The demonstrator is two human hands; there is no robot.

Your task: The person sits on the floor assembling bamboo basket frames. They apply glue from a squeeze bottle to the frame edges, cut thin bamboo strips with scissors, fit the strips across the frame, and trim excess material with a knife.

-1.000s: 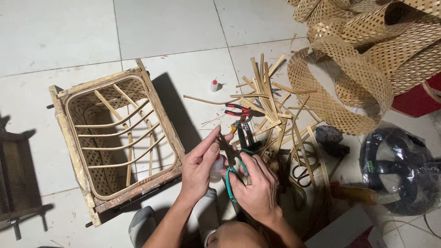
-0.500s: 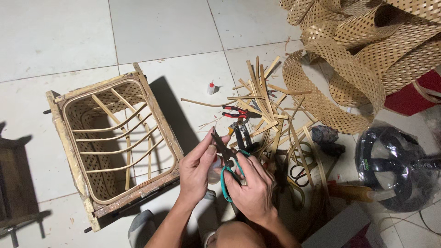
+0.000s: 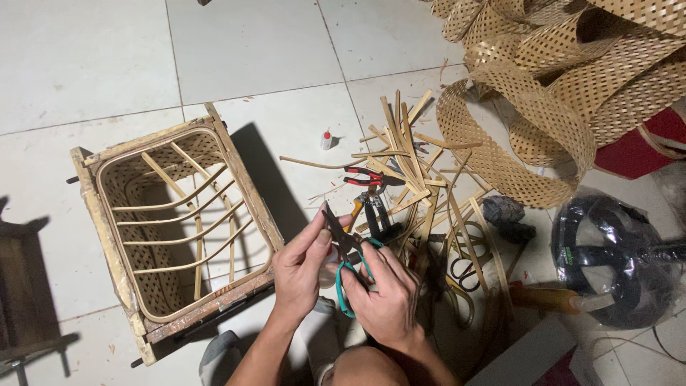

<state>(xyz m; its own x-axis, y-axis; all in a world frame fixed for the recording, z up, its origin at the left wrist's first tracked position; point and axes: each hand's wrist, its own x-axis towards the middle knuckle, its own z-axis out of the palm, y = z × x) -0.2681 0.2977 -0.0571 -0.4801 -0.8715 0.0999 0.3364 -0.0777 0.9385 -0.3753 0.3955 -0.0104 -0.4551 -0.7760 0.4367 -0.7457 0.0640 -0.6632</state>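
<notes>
— Scissors [image 3: 348,266], teal-handled, dark blades: where do you have them?
— Low in the middle of the tiled floor [image 3: 86,64], above your knee, just right of the wooden frame basket [image 3: 179,229]. Blades point up and to the left, and show barely parted.

— Right hand [image 3: 386,293]: grip?
— Closed around the teal handles, fingers curled over the loops.

— Left hand [image 3: 304,268]: grip?
— Partly closed, thumb and forefinger pinched at the blades near their tip. What, if anything, sits between your fingertips cannot be told.

— Items beside you?
— Basket: square wooden frame, woven lining, curved cane ribs, lying on the floor left of your hands.
— Cane strips [image 3: 407,157]: loose pile just beyond your hands.
— Red-handled pliers [image 3: 364,176]: lying on that pile.
— Small glue bottle [image 3: 326,139], red cap: standing apart, above the pile's left edge.
— Woven cane webbing [image 3: 543,93]: coiled bands toward the floor's upper right corner.
— Black wheel-shaped part in plastic wrap [image 3: 614,261]: right edge.
</notes>
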